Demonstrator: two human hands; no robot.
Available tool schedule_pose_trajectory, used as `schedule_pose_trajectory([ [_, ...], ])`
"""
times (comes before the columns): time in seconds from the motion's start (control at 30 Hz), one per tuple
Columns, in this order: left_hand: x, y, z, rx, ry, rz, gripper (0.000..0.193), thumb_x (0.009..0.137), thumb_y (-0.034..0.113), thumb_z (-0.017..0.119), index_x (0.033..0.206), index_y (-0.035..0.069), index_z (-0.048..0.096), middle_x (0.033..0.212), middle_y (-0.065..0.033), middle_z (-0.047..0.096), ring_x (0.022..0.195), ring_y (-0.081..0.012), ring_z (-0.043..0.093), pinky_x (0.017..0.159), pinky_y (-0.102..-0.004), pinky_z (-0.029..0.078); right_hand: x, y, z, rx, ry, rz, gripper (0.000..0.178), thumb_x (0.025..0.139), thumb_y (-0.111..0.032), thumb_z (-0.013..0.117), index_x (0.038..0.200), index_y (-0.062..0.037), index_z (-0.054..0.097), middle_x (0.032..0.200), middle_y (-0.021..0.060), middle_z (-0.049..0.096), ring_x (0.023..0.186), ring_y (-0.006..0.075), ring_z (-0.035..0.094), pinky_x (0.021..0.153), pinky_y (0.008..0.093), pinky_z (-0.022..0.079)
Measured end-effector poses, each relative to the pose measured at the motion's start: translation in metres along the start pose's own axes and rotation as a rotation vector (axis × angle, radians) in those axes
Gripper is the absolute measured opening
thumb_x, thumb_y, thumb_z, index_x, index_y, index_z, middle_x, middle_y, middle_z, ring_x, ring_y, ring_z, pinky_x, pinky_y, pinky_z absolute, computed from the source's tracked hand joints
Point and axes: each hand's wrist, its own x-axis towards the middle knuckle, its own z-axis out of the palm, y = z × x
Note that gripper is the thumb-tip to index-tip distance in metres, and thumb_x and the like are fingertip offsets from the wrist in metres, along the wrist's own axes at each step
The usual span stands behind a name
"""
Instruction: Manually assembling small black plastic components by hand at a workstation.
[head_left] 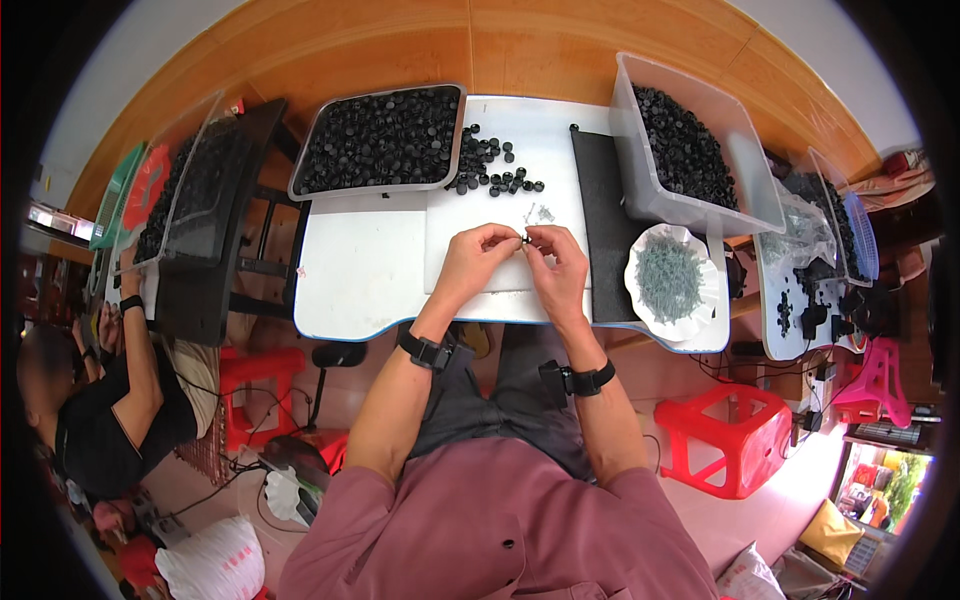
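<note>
Black piece [527, 239], pinched by left hand [470, 262] at nine o'clock, right hand [560, 266] at three.
Looks light and stiff to me; best gripped by its sides.

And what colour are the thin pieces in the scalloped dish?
The thin pieces look grey-green, seen best in the head view.

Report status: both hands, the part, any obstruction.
Left hand and right hand meeting, both pinched. Small black part between them, mostly hidden. Loose black pieces and thin pale pieces beyond; nothing visibly blocking either hand.
</note>
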Motion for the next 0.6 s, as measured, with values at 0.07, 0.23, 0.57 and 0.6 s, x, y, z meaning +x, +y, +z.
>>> schedule_pose_trajectory([
  [0.07, 0.000, -0.002, -0.001, 0.001, -0.010, -0.025, 0.017, 0.098, 0.009, 0.069, 0.109, -0.004, 0.073, 0.098, -0.0074, 0.075, 0.091, -0.0118, 0.070, 0.083, -0.0249, 0.056, -0.002, 0.004, 0.001, 0.049, 0.027, 0.059, 0.022, 0.085, 0.006, 0.073, 0.106, 0.0005, 0.072, 0.100, 0.0096, 0.070, 0.083, 0.0156, 0.069, 0.070, 0.0266, 0.054],
  [0.23, -0.003, -0.004, 0.001, -0.129, 0.038, -0.007, 0.017, 0.096, 0.009, 0.070, 0.107, -0.004, 0.074, 0.094, -0.0062, 0.075, 0.085, -0.0100, 0.068, 0.077, -0.0239, 0.054, -0.004, 0.009, 0.000, 0.099, 0.016, 0.225, 0.014, 0.089, -0.001, 0.075, 0.102, 0.0027, 0.074, 0.093, 0.0079, 0.072, 0.078, 0.0116, 0.068, 0.068, 0.0255, 0.053],
  [0.57, -0.003, -0.004, 0.001, -0.105, 0.026, 0.005, 0.016, 0.097, 0.008, 0.069, 0.108, -0.003, 0.073, 0.094, -0.0058, 0.075, 0.087, -0.0097, 0.069, 0.079, -0.0234, 0.055, -0.003, 0.011, -0.001, 0.217, -0.040, 0.273, 0.016, 0.090, -0.003, 0.074, 0.105, 0.0037, 0.075, 0.091, 0.0074, 0.074, 0.072, 0.0088, 0.066, 0.066, 0.0241, 0.053],
  [0.6, -0.003, -0.004, 0.001, -0.100, 0.024, 0.005, 0.016, 0.097, 0.008, 0.069, 0.108, -0.003, 0.073, 0.094, -0.0058, 0.075, 0.087, -0.0097, 0.069, 0.079, -0.0234, 0.055, -0.003, 0.012, -0.001, 0.233, -0.039, 0.282, 0.017, 0.090, -0.003, 0.074, 0.106, 0.0041, 0.074, 0.091, 0.0072, 0.074, 0.072, 0.0086, 0.066, 0.065, 0.0239, 0.053],
])
